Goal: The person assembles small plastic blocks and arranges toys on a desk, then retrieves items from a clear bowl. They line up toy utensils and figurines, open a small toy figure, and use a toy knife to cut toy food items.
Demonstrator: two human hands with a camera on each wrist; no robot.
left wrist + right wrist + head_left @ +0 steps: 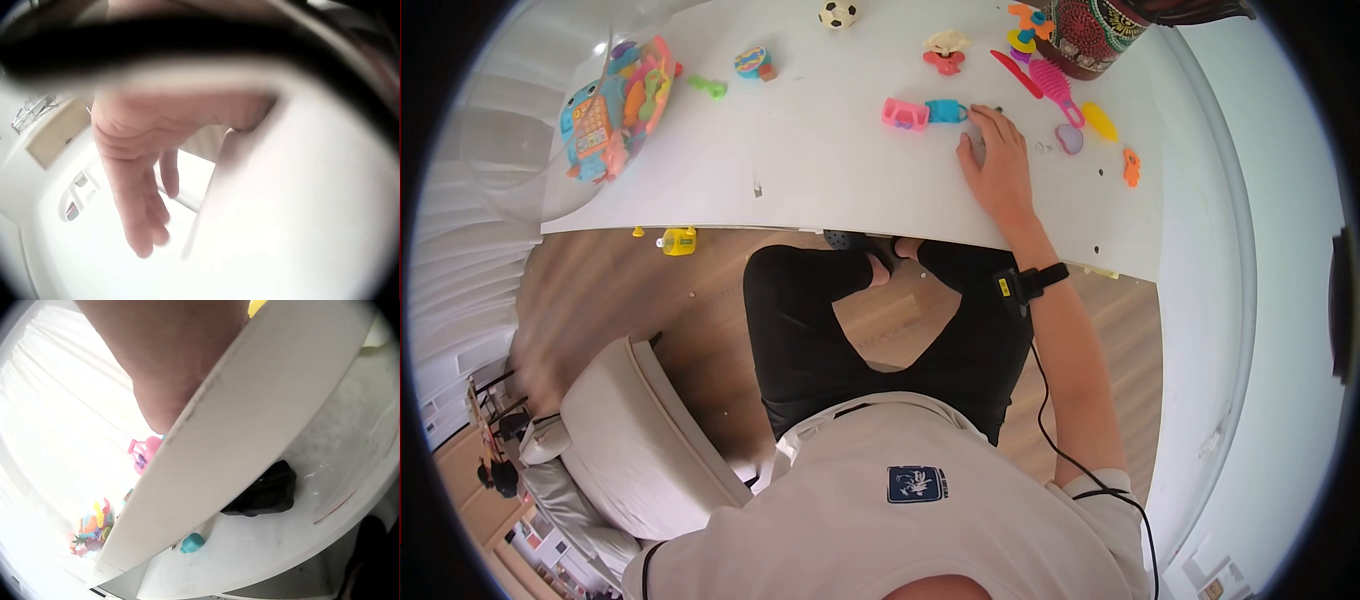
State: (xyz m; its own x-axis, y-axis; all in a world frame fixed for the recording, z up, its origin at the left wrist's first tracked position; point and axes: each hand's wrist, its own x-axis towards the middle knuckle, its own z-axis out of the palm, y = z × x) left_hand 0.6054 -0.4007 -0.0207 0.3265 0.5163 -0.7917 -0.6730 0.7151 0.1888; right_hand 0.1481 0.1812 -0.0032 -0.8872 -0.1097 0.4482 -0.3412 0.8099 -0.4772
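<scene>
A broad bare front stretch of the surface (820, 175) is running between the toy pile (615, 110) at the left and the pink toy (905, 115), giving sideways passage. The pink toy and blue toy (946, 111) are blocking the right hand's (999, 165) left front. Rightward, the purple toy (1069, 139) is leaving a narrow gap, while the hairbrush (1055, 85), yellow toy (1100, 121) and pot (1090, 40) are crowding the far side.

Bright, diffuse light leaves faint shadows on the white tabletop (820, 180). Fisheye curvature and darkened corners mark every view. The left wrist view is washed out, the left hand (137, 147) slightly soft, a foreground black strip (187, 47) blurred; the right's curtain (69, 394) is overexposed.
</scene>
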